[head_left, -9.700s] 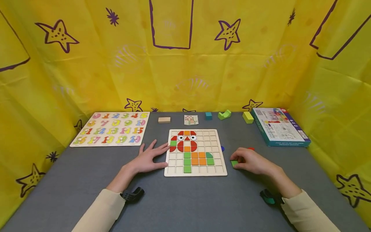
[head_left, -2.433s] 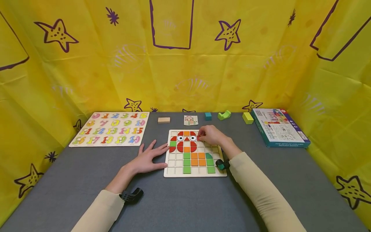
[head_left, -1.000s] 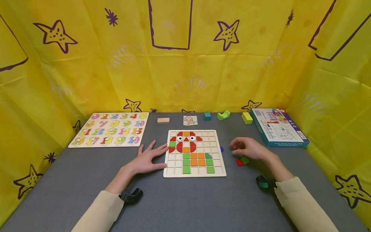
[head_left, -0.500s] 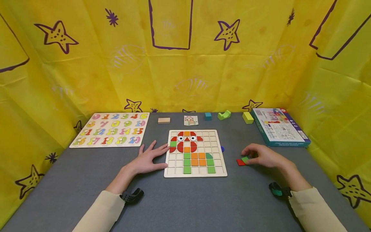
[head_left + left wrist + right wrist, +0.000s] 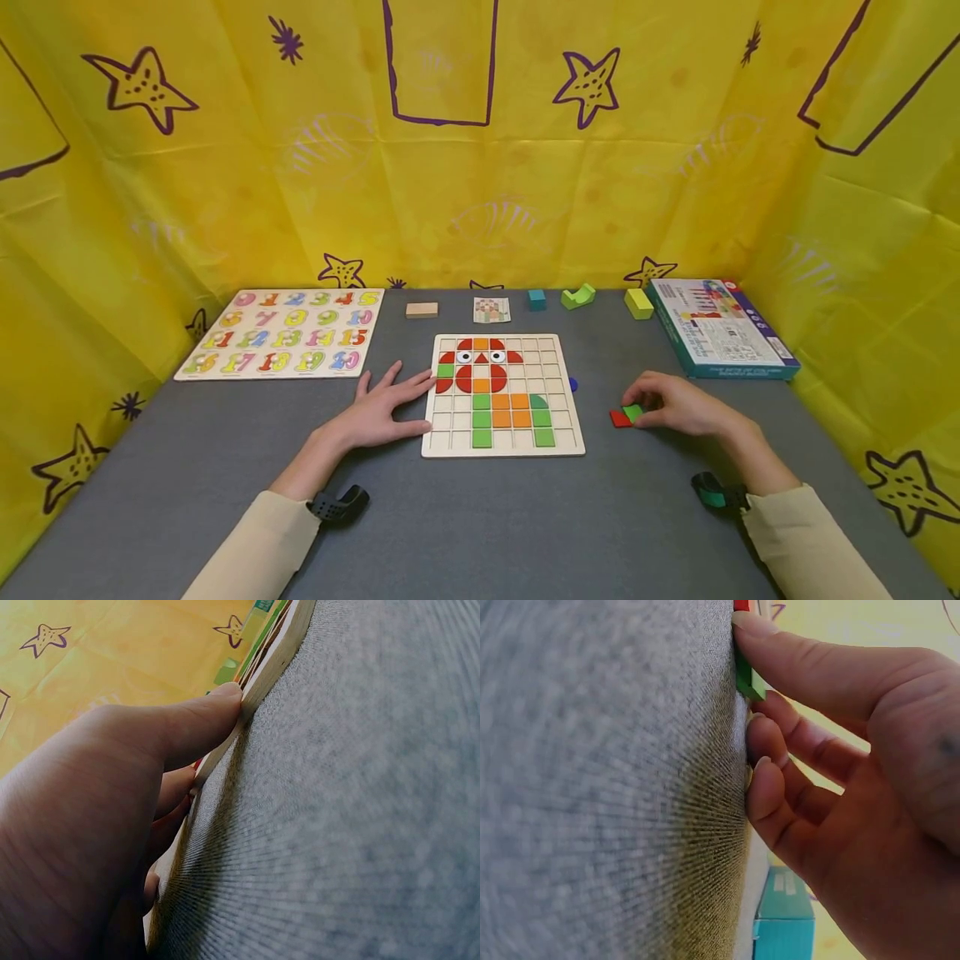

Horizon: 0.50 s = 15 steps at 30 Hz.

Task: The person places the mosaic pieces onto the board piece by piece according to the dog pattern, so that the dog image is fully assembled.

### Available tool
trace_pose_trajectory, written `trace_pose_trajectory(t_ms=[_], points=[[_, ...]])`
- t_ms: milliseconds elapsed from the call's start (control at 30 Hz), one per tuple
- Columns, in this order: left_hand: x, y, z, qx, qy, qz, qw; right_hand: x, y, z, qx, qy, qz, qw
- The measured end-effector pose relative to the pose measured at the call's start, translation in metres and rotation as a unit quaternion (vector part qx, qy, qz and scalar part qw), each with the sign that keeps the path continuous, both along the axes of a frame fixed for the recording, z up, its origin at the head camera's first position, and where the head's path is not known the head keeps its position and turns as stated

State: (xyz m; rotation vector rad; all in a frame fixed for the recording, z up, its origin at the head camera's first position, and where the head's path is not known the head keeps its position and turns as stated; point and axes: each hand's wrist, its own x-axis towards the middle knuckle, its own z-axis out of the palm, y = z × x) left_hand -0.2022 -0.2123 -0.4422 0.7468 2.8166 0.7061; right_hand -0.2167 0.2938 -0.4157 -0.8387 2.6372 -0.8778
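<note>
A wooden grid board (image 5: 558,379) lies in the middle of the grey table, with red, orange and green tiles forming an owl. My left hand (image 5: 390,406) rests flat on the table, its fingers touching the board's left edge (image 5: 279,651). To the right of the board, my right hand (image 5: 647,408) pinches a green square tile (image 5: 633,412) between thumb and finger, down on the table. That green tile (image 5: 747,679) touches a red tile (image 5: 619,419). A small blue piece (image 5: 573,384) lies beside the board's right edge.
A number puzzle board (image 5: 288,333) lies at the back left and a teal box (image 5: 720,327) at the back right. Along the back edge sit a wooden block (image 5: 422,310), a small card (image 5: 492,310), a teal cube (image 5: 536,299), a green arch block (image 5: 580,296) and a yellow-green block (image 5: 639,303).
My right hand set a red tile by the owl's head, drew back to the right and came down on the green tile. It has barely moved in the last half second. My left hand stayed put.
</note>
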Motion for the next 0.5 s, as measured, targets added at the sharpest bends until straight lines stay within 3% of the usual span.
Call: trace_pose_trajectory(t_ms=[267,500], points=[[0.0014,-0.0008,0.0008,0.004,0.001,0.001,1.0000,-0.0005,-0.0026,0.0017,0.006,0.010,-0.022,1.000],[0.0007,-0.0004,-0.0001,0.000,0.000,0.004,1.0000,0.0014,-0.0020,0.0072,-0.005,-0.003,-0.016,1.000]])
